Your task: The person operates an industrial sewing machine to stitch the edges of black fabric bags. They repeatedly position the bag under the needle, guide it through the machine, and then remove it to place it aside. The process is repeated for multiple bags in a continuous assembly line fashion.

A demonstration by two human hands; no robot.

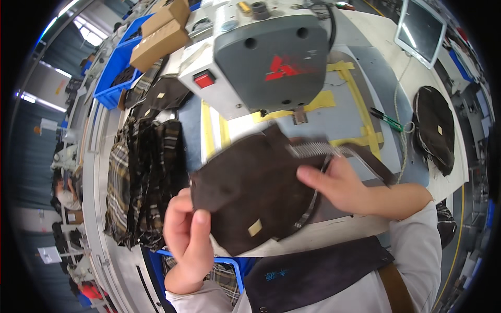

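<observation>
Held up in front of me is a dark brown fabric piece [250, 182] with a rounded edge, a small cream label and a zipper strip [313, 150] along its far right side. My left hand [188, 235] pinches its left edge between thumb and fingers. Gripping the right side, my right hand [336, 182] has its thumb on top, while its other fingers are partly hidden behind the fabric. Just beyond the piece stands an industrial sewing machine [271, 62], its presser foot [299, 116] above a plate marked with yellow tape [361, 115].
Plaid and dark fabric pieces [143, 182] are heaped on the left. Behind them are blue bins [112, 86] and a cardboard box [159, 41]. At right lie a green-handled tool [387, 120] and another dark oval piece [434, 130]. A screen [420, 31] stands far right.
</observation>
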